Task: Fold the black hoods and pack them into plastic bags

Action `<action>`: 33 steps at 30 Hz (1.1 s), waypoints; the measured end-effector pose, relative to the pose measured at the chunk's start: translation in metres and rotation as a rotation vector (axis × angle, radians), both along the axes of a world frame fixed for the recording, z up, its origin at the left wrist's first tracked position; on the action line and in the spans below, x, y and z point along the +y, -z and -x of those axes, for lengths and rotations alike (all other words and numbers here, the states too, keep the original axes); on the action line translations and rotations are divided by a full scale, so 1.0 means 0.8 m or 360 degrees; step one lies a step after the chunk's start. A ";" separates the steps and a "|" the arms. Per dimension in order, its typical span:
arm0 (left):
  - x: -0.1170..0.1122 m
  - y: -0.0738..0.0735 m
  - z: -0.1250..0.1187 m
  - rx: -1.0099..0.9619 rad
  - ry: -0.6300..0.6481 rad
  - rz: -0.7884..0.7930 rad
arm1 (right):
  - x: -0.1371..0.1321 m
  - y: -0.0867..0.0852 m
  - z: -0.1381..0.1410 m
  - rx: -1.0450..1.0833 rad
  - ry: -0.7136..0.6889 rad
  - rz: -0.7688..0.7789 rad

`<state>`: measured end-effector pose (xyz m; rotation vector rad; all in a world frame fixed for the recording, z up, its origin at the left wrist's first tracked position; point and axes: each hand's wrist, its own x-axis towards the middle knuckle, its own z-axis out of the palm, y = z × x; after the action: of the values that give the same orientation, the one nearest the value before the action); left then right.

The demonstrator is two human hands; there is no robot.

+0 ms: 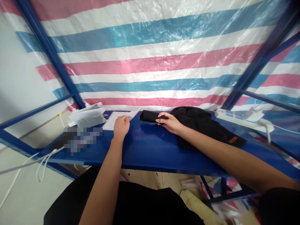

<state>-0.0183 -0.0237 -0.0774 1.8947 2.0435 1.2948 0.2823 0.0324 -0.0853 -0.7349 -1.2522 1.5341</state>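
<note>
My right hand point(172, 124) grips a tightly rolled black cloth point(148, 116) by its right end, with thumb and fingers closed round it just above the blue shelf. My left hand point(122, 126) is closed on the edge of a flat white bag point(109, 122) that lies on the shelf; one flap of it rises to the right of the fingers. Whether it is plastic or paper I cannot tell. Beside my right wrist lies a crumpled black garment point(194, 120) with orange lettering near its edge.
Stacked white bags point(87, 115) stand at the left of the blue shelf point(150, 150), behind a blurred-out patch. A white power strip point(243, 120) with plugs sits at the right. Cables point(44, 159) hang at the left edge. A striped plastic sheet point(150, 62) covers the back.
</note>
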 end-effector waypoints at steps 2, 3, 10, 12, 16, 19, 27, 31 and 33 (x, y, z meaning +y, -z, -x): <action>-0.002 -0.003 -0.002 -0.0089 -0.0042 0.0033 | -0.004 -0.006 0.001 0.0082 -0.0061 0.0020; -0.003 -0.004 -0.003 -0.0127 -0.0048 0.0054 | -0.007 -0.008 0.002 0.0107 -0.0096 0.0021; -0.001 -0.005 -0.004 -0.0505 -0.0033 0.0027 | -0.014 -0.014 0.007 0.0202 -0.0165 0.0055; -0.001 -0.004 -0.002 -0.0584 -0.0017 0.0074 | -0.014 -0.015 0.007 0.0228 -0.0158 0.0067; -0.001 -0.002 -0.002 -0.0503 0.0052 0.0102 | -0.016 -0.018 0.007 0.0260 -0.0171 0.0059; 0.001 0.000 -0.008 -0.0319 0.0067 0.0044 | -0.018 -0.022 0.007 0.0213 -0.0178 -0.0034; -0.005 0.001 -0.032 -0.0028 0.0698 -0.0063 | -0.029 -0.042 -0.003 -0.0617 -0.0070 -0.1314; -0.008 0.001 -0.029 -0.0021 0.0780 -0.0029 | -0.030 -0.049 -0.012 -0.0976 -0.0123 -0.1794; -0.007 0.001 -0.027 0.0002 0.0752 -0.0084 | -0.028 -0.050 -0.015 -0.1122 -0.0173 -0.1947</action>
<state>0.0037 -0.0297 -0.0780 2.2133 1.4381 1.2253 0.2942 0.0102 -0.0452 -0.3435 -2.3924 0.3030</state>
